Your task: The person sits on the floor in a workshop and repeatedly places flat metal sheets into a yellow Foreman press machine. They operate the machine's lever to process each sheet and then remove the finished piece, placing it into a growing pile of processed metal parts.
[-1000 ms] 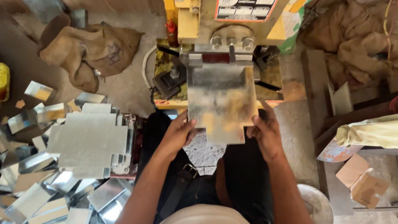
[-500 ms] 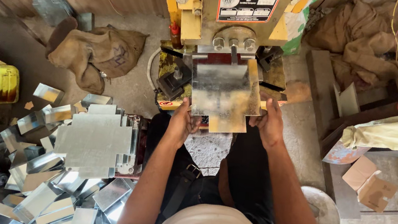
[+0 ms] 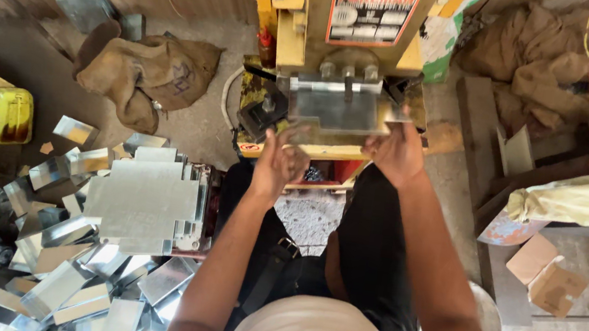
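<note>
A flat sheet-metal blank (image 3: 335, 107) lies pushed into the yellow press machine (image 3: 312, 25), under its clamp. My right hand (image 3: 395, 152) grips the blank's right front corner. At the blank's left front edge my left hand (image 3: 278, 162) has its fingers spread, touching or just off the metal; I cannot tell which. I sit facing the machine with my knees under its table.
A stack of cut metal blanks (image 3: 144, 203) rests to my left, with several bent metal pieces (image 3: 62, 287) scattered on the floor around it. Burlap sacks (image 3: 145, 72) lie behind. A yellow container (image 3: 10, 116) stands far left; cardboard scraps (image 3: 547, 275) sit at right.
The blank has slid forward into the press, away from me. Both hands followed it, and my left hand has loosened from the edge.
</note>
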